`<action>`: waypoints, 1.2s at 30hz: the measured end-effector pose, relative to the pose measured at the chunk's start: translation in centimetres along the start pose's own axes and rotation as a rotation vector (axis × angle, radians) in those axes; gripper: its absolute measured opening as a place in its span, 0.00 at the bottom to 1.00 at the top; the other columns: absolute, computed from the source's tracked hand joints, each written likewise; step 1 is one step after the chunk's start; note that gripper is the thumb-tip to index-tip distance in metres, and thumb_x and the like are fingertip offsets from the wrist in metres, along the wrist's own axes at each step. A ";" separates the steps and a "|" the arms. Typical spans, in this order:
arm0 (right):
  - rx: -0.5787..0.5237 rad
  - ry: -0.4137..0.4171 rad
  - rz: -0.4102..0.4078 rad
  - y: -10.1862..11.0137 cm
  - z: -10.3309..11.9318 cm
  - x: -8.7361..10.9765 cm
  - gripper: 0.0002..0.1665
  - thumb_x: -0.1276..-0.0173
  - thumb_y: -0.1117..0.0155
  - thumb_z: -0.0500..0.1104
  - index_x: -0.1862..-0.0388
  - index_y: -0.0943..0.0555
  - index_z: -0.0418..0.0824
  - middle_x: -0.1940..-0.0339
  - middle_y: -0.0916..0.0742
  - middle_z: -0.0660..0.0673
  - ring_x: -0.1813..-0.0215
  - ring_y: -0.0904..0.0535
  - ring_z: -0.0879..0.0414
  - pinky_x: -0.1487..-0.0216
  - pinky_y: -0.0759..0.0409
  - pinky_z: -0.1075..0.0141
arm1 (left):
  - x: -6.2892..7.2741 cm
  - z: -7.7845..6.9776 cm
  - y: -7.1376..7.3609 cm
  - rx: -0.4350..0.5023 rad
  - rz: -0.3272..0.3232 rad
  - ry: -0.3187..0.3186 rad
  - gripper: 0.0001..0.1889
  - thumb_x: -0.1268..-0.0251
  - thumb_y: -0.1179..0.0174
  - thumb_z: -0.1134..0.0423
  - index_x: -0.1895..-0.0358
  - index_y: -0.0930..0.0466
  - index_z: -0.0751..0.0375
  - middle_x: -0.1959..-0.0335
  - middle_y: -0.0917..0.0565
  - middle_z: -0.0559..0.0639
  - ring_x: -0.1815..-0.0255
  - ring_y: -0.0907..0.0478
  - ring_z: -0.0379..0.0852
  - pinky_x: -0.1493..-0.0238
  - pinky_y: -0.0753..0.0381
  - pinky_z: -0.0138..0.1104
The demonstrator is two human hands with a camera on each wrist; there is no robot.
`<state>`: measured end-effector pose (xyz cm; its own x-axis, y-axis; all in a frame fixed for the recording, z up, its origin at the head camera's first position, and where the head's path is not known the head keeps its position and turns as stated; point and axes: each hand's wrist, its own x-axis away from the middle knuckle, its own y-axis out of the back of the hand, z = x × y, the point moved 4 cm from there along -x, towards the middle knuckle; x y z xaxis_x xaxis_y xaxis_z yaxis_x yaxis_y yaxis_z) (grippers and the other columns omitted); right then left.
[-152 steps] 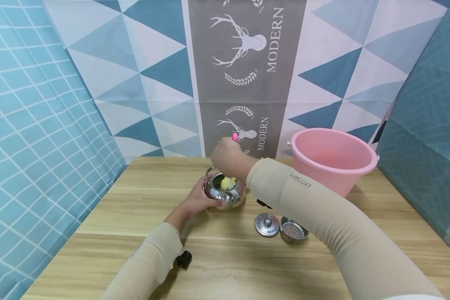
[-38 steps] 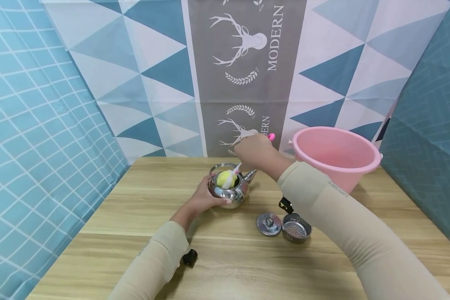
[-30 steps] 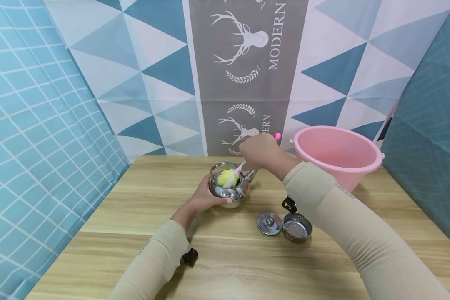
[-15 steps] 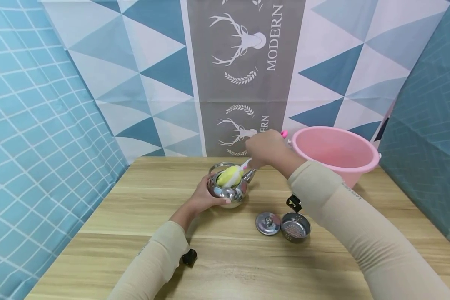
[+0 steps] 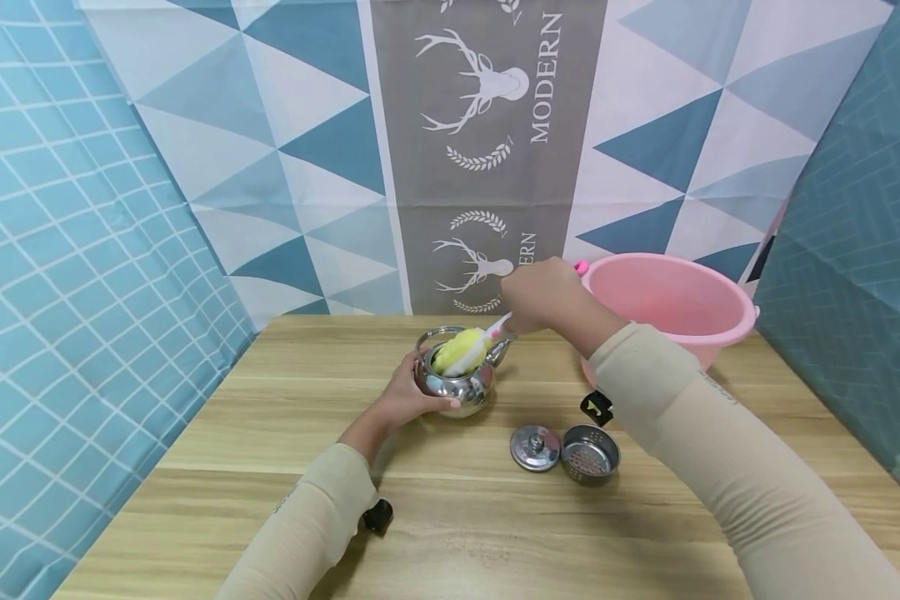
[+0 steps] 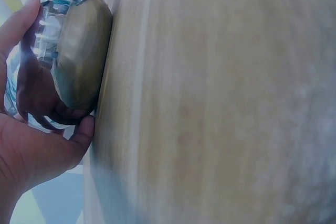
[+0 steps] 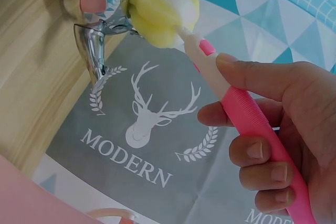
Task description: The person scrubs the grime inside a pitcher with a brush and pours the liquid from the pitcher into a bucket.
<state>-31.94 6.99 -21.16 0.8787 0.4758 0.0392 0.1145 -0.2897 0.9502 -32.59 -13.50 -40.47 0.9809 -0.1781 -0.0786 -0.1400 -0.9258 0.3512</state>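
A shiny steel teapot (image 5: 461,390) stands on the wooden table, its lid off and its spout to the right. My left hand (image 5: 407,395) grips its body from the left, thumb across the front; in the left wrist view the fingers curve round the polished side (image 6: 84,51). My right hand (image 7: 283,135) holds the pink and white handle of a sponge bottle brush (image 7: 257,129). Its yellow and white sponge head (image 5: 461,352) sits in the teapot's mouth, tilted, with the upper part showing above the rim. The lower part of the sponge is hidden inside.
A round steel lid (image 5: 535,448) with a knob lies on the table, right of the teapot. Beside it is a perforated steel strainer basket (image 5: 590,454). A large pink bucket (image 5: 667,292) stands at the back right, close to my right forearm. Patterned cloth hangs behind the table.
My right hand has moved right with the brush, which now leans further over. More of the sponge head shows above the rim. The left hand keeps its hold on the teapot.
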 end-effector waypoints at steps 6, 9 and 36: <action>0.006 -0.006 -0.016 0.4 -0.2 0.6 0.23 0.41 0.33 0.64 0.78 0.22 0.47 0.76 0.19 0.48 0.71 0.25 0.53 0.71 0.23 0.54 | -0.1 -0.1 0.0 0.017 0.017 0.003 0.59 0.61 0.19 0.63 0.25 0.50 0.63 0.28 0.40 0.62 0.28 0.42 0.57 0.27 0.49 0.47; -0.001 -0.002 -0.031 0.5 -0.4 0.8 0.22 0.41 0.34 0.63 0.79 0.23 0.48 0.77 0.19 0.48 0.72 0.26 0.53 0.73 0.24 0.54 | 0.1 -0.5 0.1 0.028 0.029 0.011 0.59 0.61 0.19 0.66 0.25 0.51 0.65 0.28 0.41 0.63 0.28 0.42 0.58 0.26 0.49 0.46; -0.016 -0.024 -0.043 -0.6 -1.2 0.9 0.16 0.44 0.31 0.57 0.77 0.22 0.47 0.76 0.19 0.48 0.72 0.26 0.52 0.69 0.23 0.52 | 2.1 -3.7 0.2 0.030 0.048 0.020 0.55 0.58 0.22 0.68 0.26 0.50 0.70 0.29 0.40 0.67 0.29 0.41 0.60 0.28 0.45 0.47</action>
<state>-31.78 8.62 -21.34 0.8840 0.4675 -0.0095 0.1454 -0.2555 0.9558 -30.08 -12.85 -37.16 0.9753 -0.2165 -0.0435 -0.1910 -0.9257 0.3264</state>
